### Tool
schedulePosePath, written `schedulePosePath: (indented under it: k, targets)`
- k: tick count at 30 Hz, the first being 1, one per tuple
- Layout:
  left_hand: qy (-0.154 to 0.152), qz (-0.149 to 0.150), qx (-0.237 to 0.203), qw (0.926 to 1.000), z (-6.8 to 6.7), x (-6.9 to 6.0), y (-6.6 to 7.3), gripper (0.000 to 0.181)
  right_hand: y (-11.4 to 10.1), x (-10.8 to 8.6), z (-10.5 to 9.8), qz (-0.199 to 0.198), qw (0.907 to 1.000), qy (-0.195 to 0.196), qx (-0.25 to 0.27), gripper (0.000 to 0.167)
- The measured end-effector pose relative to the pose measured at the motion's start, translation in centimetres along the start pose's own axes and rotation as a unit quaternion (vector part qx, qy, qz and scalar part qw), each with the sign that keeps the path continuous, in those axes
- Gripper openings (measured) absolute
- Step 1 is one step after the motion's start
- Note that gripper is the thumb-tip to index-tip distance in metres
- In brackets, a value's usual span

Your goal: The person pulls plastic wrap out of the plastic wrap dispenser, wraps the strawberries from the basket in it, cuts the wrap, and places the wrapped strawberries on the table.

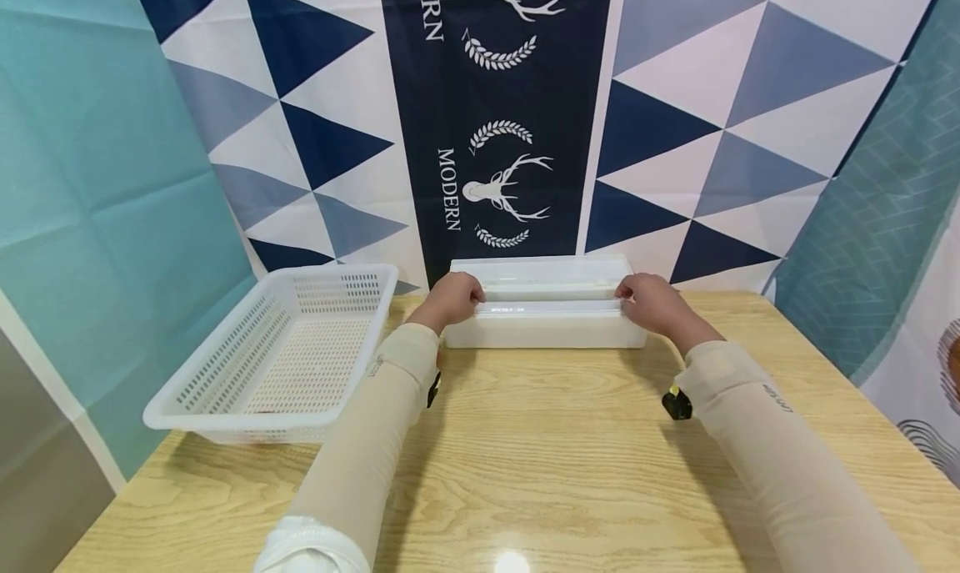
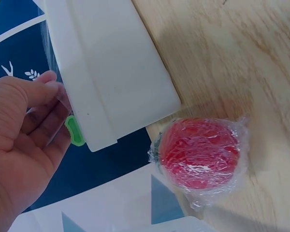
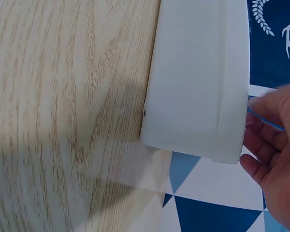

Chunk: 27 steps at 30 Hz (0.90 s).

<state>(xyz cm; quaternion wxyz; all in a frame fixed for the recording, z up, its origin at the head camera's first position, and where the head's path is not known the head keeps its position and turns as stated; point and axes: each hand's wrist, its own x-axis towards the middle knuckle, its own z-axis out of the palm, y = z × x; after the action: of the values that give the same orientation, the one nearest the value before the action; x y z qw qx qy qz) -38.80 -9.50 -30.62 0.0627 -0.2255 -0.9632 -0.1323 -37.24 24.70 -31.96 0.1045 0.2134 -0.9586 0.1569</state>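
Note:
A long white box (image 1: 545, 331) with its lid raised stands at the back of the table. At its left end, my left hand (image 1: 455, 298) pinches clear film (image 2: 64, 96) between thumb and fingertips, beside a green slider (image 2: 75, 130) on the box edge. My right hand (image 1: 656, 306) is at the opposite end, thumb and fingertips together at the opening; in the right wrist view its fingers curl beside the box edge (image 3: 232, 96), where the film is hard to make out. A red round thing (image 2: 200, 153) wrapped in clear plastic lies by the box's left end, mostly hidden by my forearm in the head view.
A white perforated basket (image 1: 311, 364) stands on the left of the wooden table (image 1: 525, 456). Patterned cloth (image 1: 495, 98) hangs directly behind the box, and teal cloth (image 1: 112, 181) hangs at the left.

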Motion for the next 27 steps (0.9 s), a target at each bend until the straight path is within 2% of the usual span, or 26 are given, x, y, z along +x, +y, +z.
schedulePosePath:
  k: [4,10,15,18,22,27]
  targets:
    - [0.016,-0.022,0.013,0.9996,-0.1,0.3,0.2,0.028,-0.3,0.3,-0.1,0.0,0.9999,0.0,-0.011,0.032]
    - [0.022,-0.036,0.018,0.9989,-0.2,0.5,0.3,0.032,-0.6,0.6,0.2,0.005,0.9978,0.042,-0.05,0.019]
    - [0.022,-0.027,0.047,0.9983,-0.1,0.6,0.2,0.034,-0.7,0.7,0.5,0.005,0.9968,0.059,-0.053,0.016]
    - [0.016,-0.032,0.071,0.9968,-0.2,0.6,0.1,0.034,-0.7,0.7,0.5,0.003,0.9965,0.067,-0.049,0.015]
    - [0.013,-0.047,0.099,0.9939,-0.3,0.5,0.0,0.021,-0.9,0.9,0.6,0.007,0.9983,0.051,-0.028,0.022]
    - [0.02,-0.057,0.092,0.9939,-0.2,0.3,-0.1,0.019,-1.5,1.3,0.7,0.008,1.0,-0.004,0.001,0.036]
